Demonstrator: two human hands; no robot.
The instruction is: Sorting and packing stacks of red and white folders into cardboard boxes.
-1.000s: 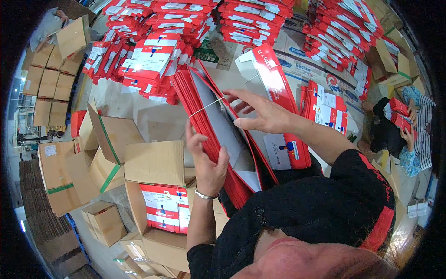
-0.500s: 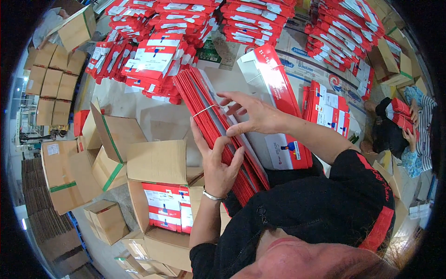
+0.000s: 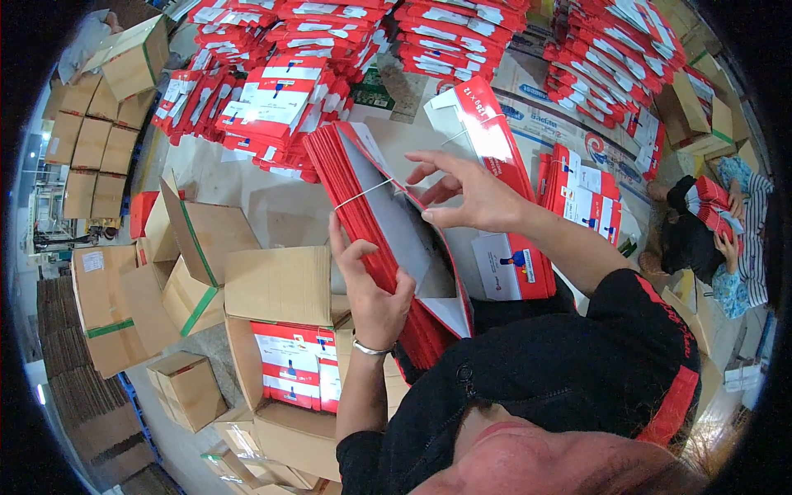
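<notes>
A bundle of flat red-and-white cartons (image 3: pixel 359 216) stands tilted in front of me, with a pale band around it. My left hand (image 3: pixel 375 293) holds the bundle's left side, forefinger stretched along the carton edges and the other fingers bent. On the opposite side, my right hand (image 3: pixel 474 196) has its thumb and fingers closed at the edge of the outermost carton. That carton bows away from the others, and its grey inside shows through the gap. Just right of it lies another banded carton bundle (image 3: pixel 516 173), red and white.
An open cardboard box (image 3: pixel 279 285) at my left holds red-and-white cartons. Piles of flat cartons (image 3: pixel 276 103) stand along the far side. Stacked brown boxes (image 3: pixel 97 148) are at far left. A co-worker (image 3: pixel 747 223) at the right edge holds a red bundle.
My right hand has moved slightly right and down, drawing the outer carton away from the bundle, so the gap is wider. My left hand has slid a little down and left.
</notes>
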